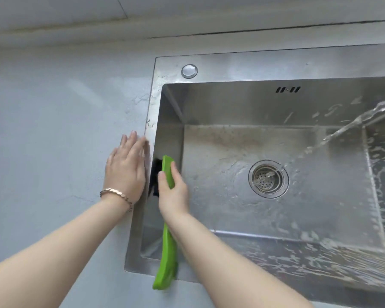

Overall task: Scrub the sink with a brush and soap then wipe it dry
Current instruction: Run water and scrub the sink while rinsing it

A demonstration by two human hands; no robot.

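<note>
A stainless steel sink (231,65) fills the right of the view. My right hand (172,192) grips a green long-handled brush (167,258) near its head, and the black bristles (155,176) press against the sink's left inner wall. The green handle runs down under my right forearm and sticks out past the sink's front rim. My left hand (126,170) lies flat, fingers straight, on the counter right beside the sink's left rim. A stream of water (342,127) falls from the upper right onto the drain strainer (268,178).
Grey countertop (53,141) spreads to the left, with water drops near the sink's corner. A round chrome cap (189,71) sits on the back rim. Overflow slots (287,90) mark the back wall. Foamy wet patches cover the sink's right and front walls.
</note>
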